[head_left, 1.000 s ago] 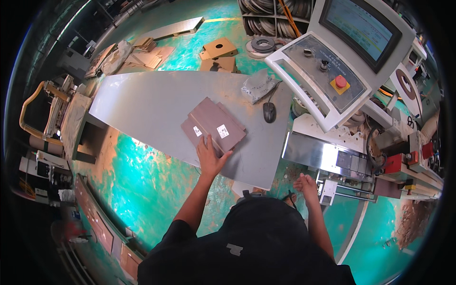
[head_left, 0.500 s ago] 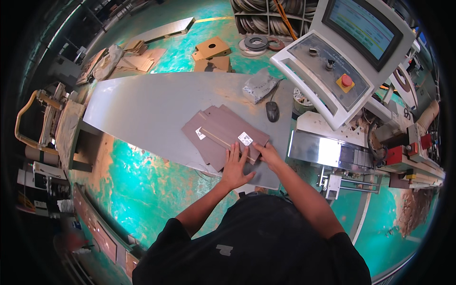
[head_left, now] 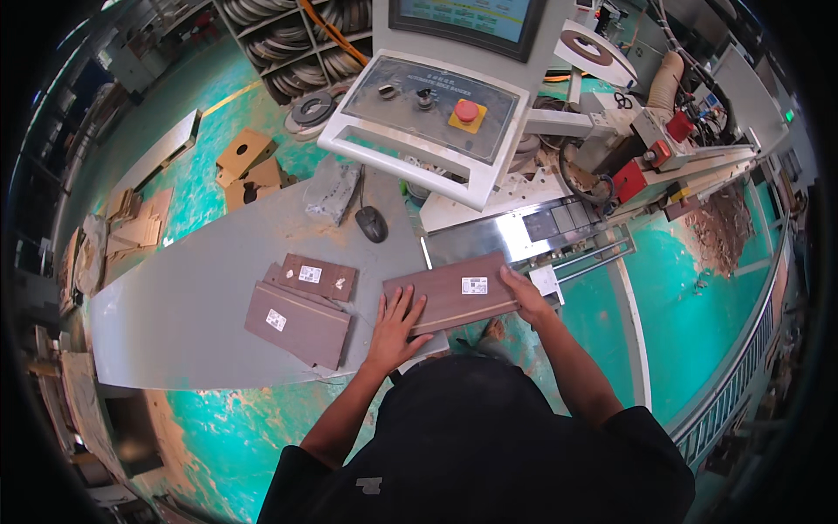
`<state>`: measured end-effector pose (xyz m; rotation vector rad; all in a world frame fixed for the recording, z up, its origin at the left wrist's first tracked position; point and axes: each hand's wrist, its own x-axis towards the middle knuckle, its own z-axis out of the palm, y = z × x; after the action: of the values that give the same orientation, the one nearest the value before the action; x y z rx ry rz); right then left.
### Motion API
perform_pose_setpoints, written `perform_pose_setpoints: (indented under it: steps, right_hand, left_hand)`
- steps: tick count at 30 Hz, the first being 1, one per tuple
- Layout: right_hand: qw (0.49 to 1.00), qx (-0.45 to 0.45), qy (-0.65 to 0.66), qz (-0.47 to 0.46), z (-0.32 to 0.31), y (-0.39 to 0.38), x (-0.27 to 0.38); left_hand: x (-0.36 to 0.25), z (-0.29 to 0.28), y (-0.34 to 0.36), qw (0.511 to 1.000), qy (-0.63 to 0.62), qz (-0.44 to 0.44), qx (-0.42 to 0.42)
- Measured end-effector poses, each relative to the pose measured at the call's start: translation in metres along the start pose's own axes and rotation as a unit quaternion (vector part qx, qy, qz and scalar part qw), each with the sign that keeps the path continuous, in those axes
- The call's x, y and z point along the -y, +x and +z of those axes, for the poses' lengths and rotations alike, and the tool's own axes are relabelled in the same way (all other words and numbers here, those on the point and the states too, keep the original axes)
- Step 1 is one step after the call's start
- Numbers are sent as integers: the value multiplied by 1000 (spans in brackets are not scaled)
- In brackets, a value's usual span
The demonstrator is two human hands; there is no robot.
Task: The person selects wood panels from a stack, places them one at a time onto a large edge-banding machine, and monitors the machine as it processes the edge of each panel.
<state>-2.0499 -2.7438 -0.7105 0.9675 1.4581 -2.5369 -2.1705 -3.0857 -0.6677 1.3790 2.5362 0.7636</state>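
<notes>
A brown wood-grain panel [head_left: 436, 297] with a white label and a pale stripe reaches past the right end of the grey table [head_left: 201, 306]. My right hand [head_left: 528, 299] grips its right end, fingers over the far corner and palm at the side. At the panel's left end, my left hand [head_left: 394, 330] lies with spread fingers, the fingertips touching the top and the thumb by the near edge. Left of that hand, several brown panels [head_left: 301, 327] lie stacked at angles. A smaller labelled brown piece [head_left: 336, 281] is on the far side of that stack.
A black mouse [head_left: 371, 224] and a clear plastic bag [head_left: 332, 188] sit at the table's far end. The machine's control panel [head_left: 419, 105], with a red stop button [head_left: 466, 111], overhangs behind them. A metal machine bed [head_left: 489, 234] stands at the right. Cardboard pieces [head_left: 249, 162] lie on the floor.
The labelled panel has come off the stack and moved right, held at its right end by my right hand. My view has swung right; the other panels remain on the table.
</notes>
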Motion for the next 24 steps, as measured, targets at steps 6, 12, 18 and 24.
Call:
perform_pose_setpoints:
  steps: [6,12,18,24]
  right_hand:
    - [955,-148,243,-85,-64,-1,4]
    - [931,-290,205,-81,-28,0,-35]
    - [956,-272,-65,-89,21,32,-39]
    - [948,-291,-88,-98,32,31,-32]
  left_hand:
    - [-16,51,86,995,35,89,-17]
    - [-43,88,139,992,79,87,-43]
    - [-44,93,156,993,69,90,-30]
    - [-18,61,136,990,64,125,13]
